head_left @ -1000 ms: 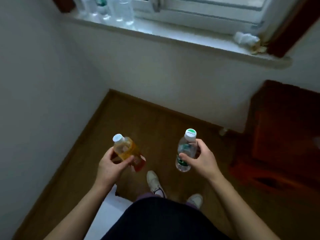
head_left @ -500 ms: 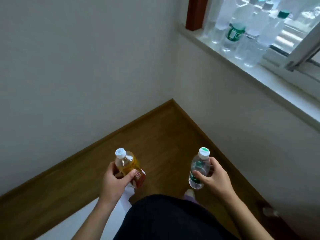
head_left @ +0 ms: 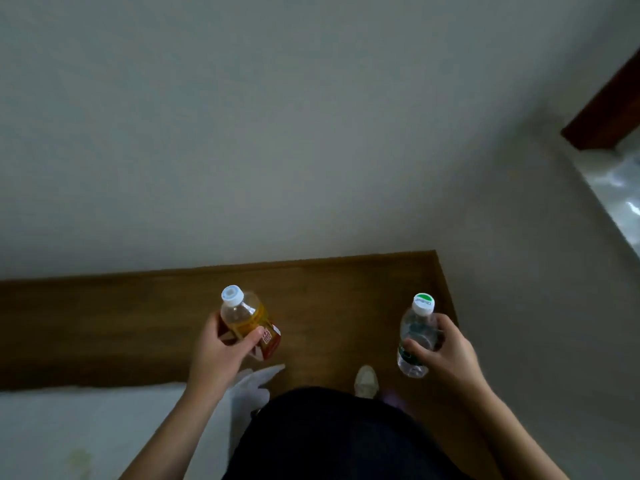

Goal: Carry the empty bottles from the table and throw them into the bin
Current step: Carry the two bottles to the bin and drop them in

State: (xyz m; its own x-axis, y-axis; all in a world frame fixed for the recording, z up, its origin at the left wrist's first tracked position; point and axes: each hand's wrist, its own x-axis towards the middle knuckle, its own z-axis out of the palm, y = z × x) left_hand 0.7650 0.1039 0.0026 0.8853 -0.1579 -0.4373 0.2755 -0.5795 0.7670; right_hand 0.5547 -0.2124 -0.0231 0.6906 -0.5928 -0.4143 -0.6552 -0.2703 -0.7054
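— Wood floor (head_left: 329, 299) is showing by the wall (head_left: 277, 133).
— Left hand (head_left: 221, 358) is gripping the tea bottle (head_left: 247, 320); right hand (head_left: 446, 351) is clasping the water bottle (head_left: 415, 336), both upright, at waist level.

Single head-worn wide-angle view, looking steeply down and forward over own torso. Both forearms near, bottom of frame; floor (head_left: 346, 299) below; wall (head_left: 277, 133) far; windowsill (head_left: 616, 192) at right edge.

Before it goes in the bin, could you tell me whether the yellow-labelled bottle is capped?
Capped: a white cap sits on the yellow-labelled bottle in the left hand.
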